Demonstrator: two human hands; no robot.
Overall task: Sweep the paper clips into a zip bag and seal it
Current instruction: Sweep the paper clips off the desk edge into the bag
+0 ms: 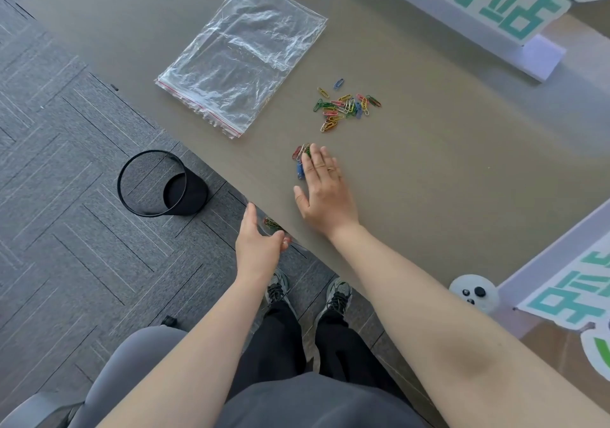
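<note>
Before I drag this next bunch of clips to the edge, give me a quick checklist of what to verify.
1. Right hand flat on table behind the small clip bunch: ok.
2. Left hand holds the open zip bag at the table edge: ok.
3. Bag mouth directly in the sweep path: cannot tell.
4. Clips already in the bag: ok, some visible.
5. Main clip pile cleared: not ok.
6. Bag sealed: not ok.

Right hand (325, 193) flat beside a few paper clips (301, 160) — left hand (259, 241) pinching a bag (280, 229).

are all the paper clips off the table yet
No, a loose pile of paper clips lies on the table beyond the right hand.
</note>
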